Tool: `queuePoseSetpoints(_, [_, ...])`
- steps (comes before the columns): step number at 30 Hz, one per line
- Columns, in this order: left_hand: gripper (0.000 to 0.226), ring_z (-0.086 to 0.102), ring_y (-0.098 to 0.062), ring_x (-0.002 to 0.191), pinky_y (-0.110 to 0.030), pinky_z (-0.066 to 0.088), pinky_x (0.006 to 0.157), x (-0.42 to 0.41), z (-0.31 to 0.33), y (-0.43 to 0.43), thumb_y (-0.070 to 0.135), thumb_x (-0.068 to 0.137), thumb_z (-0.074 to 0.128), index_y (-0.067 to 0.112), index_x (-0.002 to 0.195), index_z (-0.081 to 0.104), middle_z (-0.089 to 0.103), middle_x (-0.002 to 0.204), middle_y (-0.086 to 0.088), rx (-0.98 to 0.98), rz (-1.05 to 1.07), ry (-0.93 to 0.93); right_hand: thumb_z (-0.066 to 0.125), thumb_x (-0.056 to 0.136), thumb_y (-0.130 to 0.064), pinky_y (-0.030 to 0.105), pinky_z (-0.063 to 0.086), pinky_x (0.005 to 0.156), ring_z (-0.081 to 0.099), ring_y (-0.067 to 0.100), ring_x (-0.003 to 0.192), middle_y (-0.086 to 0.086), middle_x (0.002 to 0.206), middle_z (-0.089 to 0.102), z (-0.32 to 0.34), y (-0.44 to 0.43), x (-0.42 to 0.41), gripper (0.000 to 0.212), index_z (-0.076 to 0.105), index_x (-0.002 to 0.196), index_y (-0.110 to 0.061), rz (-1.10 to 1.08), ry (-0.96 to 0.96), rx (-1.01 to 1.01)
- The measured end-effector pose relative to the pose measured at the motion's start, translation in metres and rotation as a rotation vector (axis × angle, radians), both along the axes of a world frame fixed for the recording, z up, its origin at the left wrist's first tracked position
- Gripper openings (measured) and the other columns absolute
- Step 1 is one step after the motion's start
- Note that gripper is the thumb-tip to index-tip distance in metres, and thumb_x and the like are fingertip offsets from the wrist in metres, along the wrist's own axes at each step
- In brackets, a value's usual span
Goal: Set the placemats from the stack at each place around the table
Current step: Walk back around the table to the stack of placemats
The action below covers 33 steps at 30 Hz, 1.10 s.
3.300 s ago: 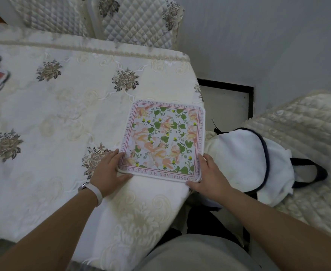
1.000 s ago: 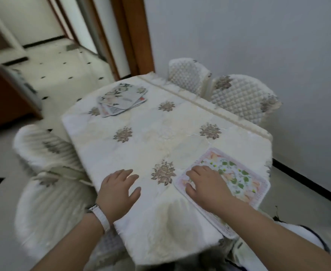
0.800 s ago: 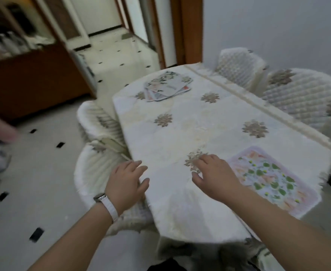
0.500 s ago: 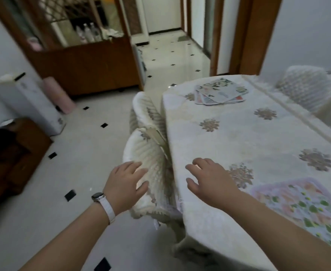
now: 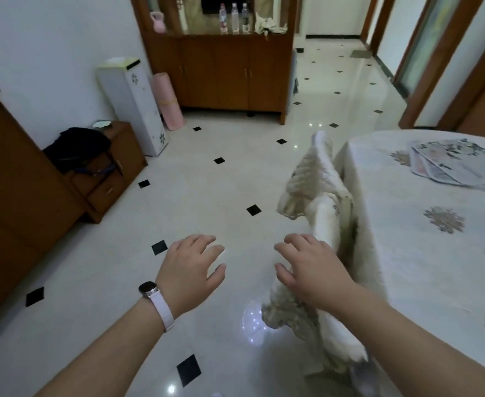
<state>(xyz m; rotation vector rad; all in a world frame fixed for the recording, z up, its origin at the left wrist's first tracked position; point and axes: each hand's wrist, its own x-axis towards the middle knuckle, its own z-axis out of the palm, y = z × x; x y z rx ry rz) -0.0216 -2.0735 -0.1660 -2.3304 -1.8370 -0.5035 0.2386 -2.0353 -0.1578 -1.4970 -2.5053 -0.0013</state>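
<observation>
The stack of floral placemats lies fanned out at the far right of the table, which wears a cream embroidered cloth. My left hand, with a white watch on the wrist, hovers over the floor with fingers spread and nothing in it. My right hand is empty too, fingers apart, just above the back of the nearer chair. Both hands are well short of the stack. The placemat laid earlier is out of view.
Two chairs with cream quilted covers stand tucked along the table's left side. White tiled floor opens to the left. A wooden cabinet, a white appliance, a pink roll and dark furniture line the walls.
My view has swung left, away from the laid placemat, which left the frame. Both hands came off the table and now hover over the floor and chair.
</observation>
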Motion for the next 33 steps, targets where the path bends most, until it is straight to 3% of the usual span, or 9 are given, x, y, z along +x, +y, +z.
queuePoseSetpoints(8, [0.035, 0.061, -0.025, 0.104, -0.039, 0.046, 0.085, -0.131, 0.006, 0.046, 0.042, 0.081, 0.052, 0.021, 0.102, 0.07, 0.067, 0.112, -0.001, 0.003, 0.069, -0.052, 0.047, 0.084, -0.041, 0.039, 0.051, 0.079, 0.062, 0.03, 0.103, 0.004, 0.111, 0.066, 0.014, 0.055, -0.124, 0.038, 0.067, 0.107, -0.019, 0.095, 0.016, 0.065])
queuePoseSetpoints(19, [0.035, 0.06, -0.021, 0.105, -0.036, 0.045, 0.084, -0.191, 0.008, 0.125, 0.042, 0.082, 0.05, 0.023, 0.104, 0.07, 0.068, 0.112, 0.002, -0.031, 0.115, -0.071, 0.04, 0.085, -0.048, 0.044, 0.052, 0.088, 0.059, 0.032, 0.111, 0.007, 0.123, 0.063, 0.017, 0.149, -0.18, 0.048, 0.062, 0.119, -0.02, 0.086, -0.036, -0.029])
queuePoseSetpoints(24, [0.034, 0.061, -0.02, 0.101, -0.037, 0.048, 0.082, -0.222, 0.001, 0.18, 0.042, 0.082, 0.049, 0.022, 0.098, 0.071, 0.069, 0.106, 0.003, -0.055, 0.16, -0.036, 0.041, 0.085, -0.047, 0.04, 0.051, 0.082, 0.061, 0.03, 0.107, 0.005, 0.121, 0.064, -0.005, 0.223, -0.213, 0.046, 0.064, 0.116, -0.022, 0.132, -0.018, -0.062])
queuePoseSetpoints(33, [0.04, 0.059, -0.021, 0.107, -0.037, 0.045, 0.09, -0.243, 0.009, 0.339, 0.044, 0.083, 0.047, 0.023, 0.109, 0.068, 0.066, 0.114, 0.001, -0.114, 0.188, 0.038, 0.041, 0.084, -0.047, 0.038, 0.051, 0.078, 0.062, 0.028, 0.102, 0.003, 0.116, 0.065, -0.005, 0.377, -0.233, 0.046, 0.065, 0.114, -0.022, 0.093, 0.056, -0.076])
